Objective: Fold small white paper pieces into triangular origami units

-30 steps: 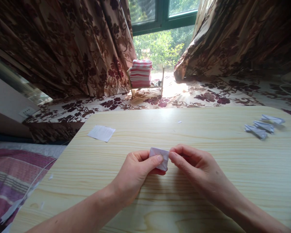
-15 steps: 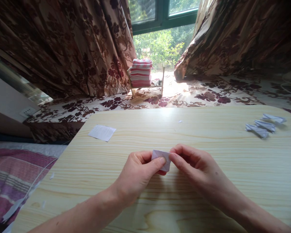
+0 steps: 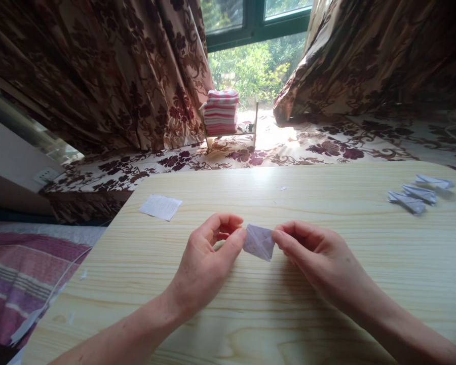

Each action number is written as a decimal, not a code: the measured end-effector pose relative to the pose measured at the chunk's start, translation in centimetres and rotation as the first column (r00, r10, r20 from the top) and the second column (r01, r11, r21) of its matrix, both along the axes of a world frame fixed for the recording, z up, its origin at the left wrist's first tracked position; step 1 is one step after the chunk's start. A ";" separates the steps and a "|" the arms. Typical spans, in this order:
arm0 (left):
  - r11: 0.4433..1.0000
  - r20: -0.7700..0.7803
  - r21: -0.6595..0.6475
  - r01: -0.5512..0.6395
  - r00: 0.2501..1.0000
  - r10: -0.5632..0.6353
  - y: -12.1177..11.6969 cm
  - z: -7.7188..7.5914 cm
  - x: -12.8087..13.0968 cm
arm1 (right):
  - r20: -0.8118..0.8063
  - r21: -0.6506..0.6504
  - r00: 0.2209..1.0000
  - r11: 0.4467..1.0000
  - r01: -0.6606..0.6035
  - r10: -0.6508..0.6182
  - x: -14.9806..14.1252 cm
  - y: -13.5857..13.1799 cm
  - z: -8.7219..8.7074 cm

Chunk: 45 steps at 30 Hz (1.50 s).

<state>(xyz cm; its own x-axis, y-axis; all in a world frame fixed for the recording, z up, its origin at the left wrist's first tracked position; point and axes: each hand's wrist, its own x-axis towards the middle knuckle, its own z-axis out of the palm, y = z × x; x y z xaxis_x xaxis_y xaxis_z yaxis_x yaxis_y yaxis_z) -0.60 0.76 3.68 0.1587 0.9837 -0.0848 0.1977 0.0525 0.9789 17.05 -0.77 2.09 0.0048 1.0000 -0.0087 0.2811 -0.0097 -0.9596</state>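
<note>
A small piece of folded white paper (image 3: 259, 242), with crease lines across its face, is held just above the wooden table. My right hand (image 3: 311, 251) pinches its upper right corner between thumb and fingers. At the opposite edge, the thumb of my left hand (image 3: 213, 256) meets the paper's left corner, its fingers curled behind. How firmly the left fingertips grip is partly hidden.
On the pale wooden table (image 3: 167, 274), several folded paper pieces (image 3: 420, 193) lie at the far right. A flat sheet of paper (image 3: 160, 207) rests at the left. Behind stands a small rack with folded striped cloths (image 3: 220, 112), near patterned curtains (image 3: 167, 66).
My left thumb has slid off the paper's face to its left edge. The paper has turned and tilted slightly, and my right hand keeps its pinch.
</note>
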 end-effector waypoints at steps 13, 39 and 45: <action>0.970 0.068 -0.184 0.160 0.986 -0.150 -0.5 0.4 0.8 | 0.098 0.303 0.995 0.952 -0.041 0.011 -0.8 -0.7 -0.5; 0.936 0.142 -0.198 0.293 0.953 -0.268 -0.4 -0.1 0.5 | -0.069 0.218 0.991 0.971 -0.095 0.113 -0.8 -0.7 -0.3; 0.930 0.235 -0.218 0.295 0.941 -0.244 0.1 0.0 0.1 | -0.180 0.176 0.974 0.979 -0.103 0.135 -0.4 -0.6 -0.5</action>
<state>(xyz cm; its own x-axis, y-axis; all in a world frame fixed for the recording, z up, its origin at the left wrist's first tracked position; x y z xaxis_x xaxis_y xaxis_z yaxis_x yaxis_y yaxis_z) -0.52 0.88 3.70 0.4537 0.8531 -0.2576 0.0396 0.2695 0.9622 16.70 -1.33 1.60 -0.0999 0.9810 0.1665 0.0833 0.1750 -0.9810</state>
